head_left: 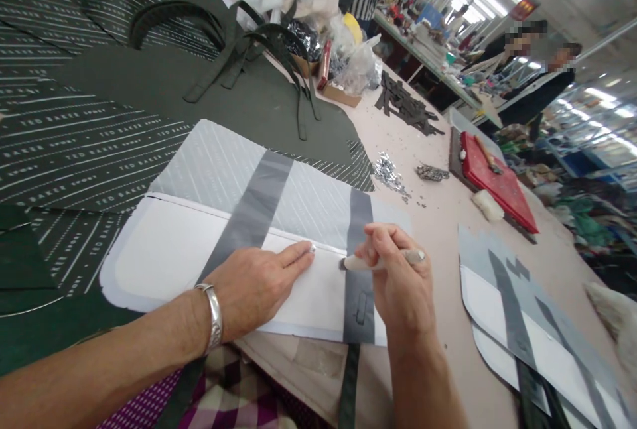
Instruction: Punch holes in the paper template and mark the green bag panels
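panel (313, 300), white below and pale grey with printed lines above, lies flat on the table (428, 237), at the near edge, directly in front of the person. a seam runs across it. two dark grey strips cross it: left strip (249, 203), right strip (358, 319).

right hand (403, 276): fingers closed around a pen (357, 262), held slanted; its dark tip is at the panel, beside the right strip and near the seam. contact of tip with surface: cannot tell.

left hand (253, 290): laid on the panel, fingers (296, 255) extended and close together, pointing toward the pen tip. a small shiny spot shows at the fingertips; cannot tell whether anything is held there. bracelet (215, 316) on the wrist.

behind and left of panel: dark printed fabric (124, 84), with straps (219, 51) looped over it.

beyond panel, to the right: loose metal bits (388, 174); dark strips in a heap (403, 104); plastic bags (355, 71); a red slab (490, 180) with a hammer (488, 154) on top and a white block (488, 205) just beside it.

far right of table: similar panels (540, 343), overlapping.
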The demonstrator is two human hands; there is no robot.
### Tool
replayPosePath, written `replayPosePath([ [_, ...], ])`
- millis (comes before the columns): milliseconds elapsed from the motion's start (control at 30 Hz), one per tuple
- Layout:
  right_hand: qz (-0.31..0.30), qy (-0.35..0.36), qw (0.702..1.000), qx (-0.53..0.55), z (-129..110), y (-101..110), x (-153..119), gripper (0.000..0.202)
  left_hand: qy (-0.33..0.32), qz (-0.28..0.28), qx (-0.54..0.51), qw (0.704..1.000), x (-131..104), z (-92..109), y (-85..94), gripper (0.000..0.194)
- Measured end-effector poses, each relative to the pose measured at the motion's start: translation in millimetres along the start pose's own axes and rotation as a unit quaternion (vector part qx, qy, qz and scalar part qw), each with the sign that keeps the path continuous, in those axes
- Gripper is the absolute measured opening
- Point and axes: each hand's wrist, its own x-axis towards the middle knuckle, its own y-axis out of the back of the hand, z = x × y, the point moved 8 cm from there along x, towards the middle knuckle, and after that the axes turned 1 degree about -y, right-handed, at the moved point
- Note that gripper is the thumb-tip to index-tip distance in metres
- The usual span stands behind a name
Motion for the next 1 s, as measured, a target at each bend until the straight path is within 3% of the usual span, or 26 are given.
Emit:
replayPosePath([
  [67, 0.049, -0.003, 0.992, 0.118, 5, 3, 3, 0.019, -0.005, -0.011, 0.004, 1.0, 1, 1, -0.6, 0.046],
  [167, 0.099, -0.024, 0.955, 0.28, 19, 9, 15, 0.028, -0.011, -0.024, 0.005, 1.0, 2, 2, 0.2, 0.046],
  [267, 0.13, -0.083, 0.92, 0.36, 46, 11, 28, 0.03, -0.012, -0.03, -0.006, 0.999, 3, 2, 2.2, 0.045],
  [467, 0.124, -0.1, 0.921, 0.356, 74, 5, 33, 0.026, -0.005, -0.037, -0.028, 0.999, 4, 0, 1.9, 0.045],
  [733, 0.148, -0.103, 0.897, 0.403, 71, 6, 30, 0.026, 0.001, -0.024, -0.06, 0.998, 2, -2, -0.6, 0.042],
  [1000, 0.151, -0.098, 0.903, 0.39, 74, 8, 30, 0.024, 0.005, -0.033, -0.073, 0.997, 2, -2, -1.4, 0.045],
])
